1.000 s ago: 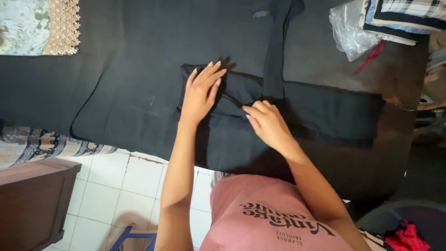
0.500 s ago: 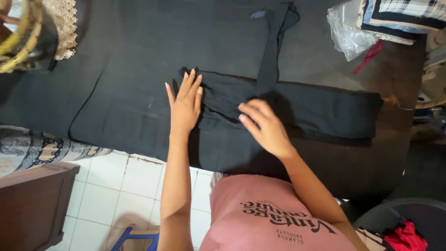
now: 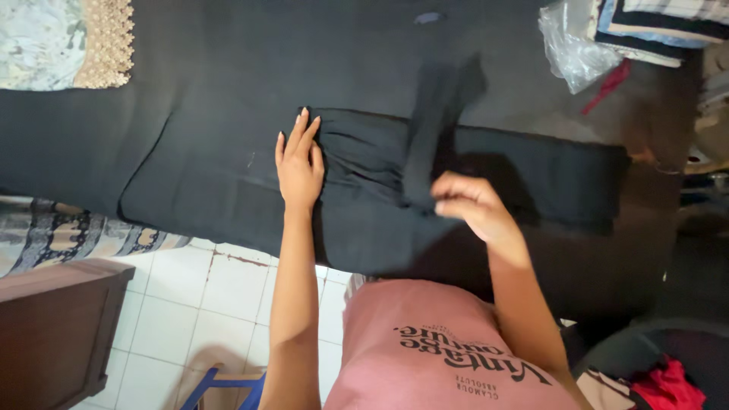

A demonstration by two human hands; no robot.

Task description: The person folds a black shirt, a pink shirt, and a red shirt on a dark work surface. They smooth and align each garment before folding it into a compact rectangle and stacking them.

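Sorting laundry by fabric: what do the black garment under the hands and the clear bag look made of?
Black garment: seemingly soft woven cloth, matte, since it folds and creases limply. Clear bag: thin plastic film, glossy, crinkled and see-through.

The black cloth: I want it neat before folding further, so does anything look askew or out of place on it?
One thing: a narrow black strip lies across the folded black cloth, lifted and blurred where the right hand pinches its lower end. The left hand presses flat beside bunched folds. Otherwise nothing looks torn or spilled.
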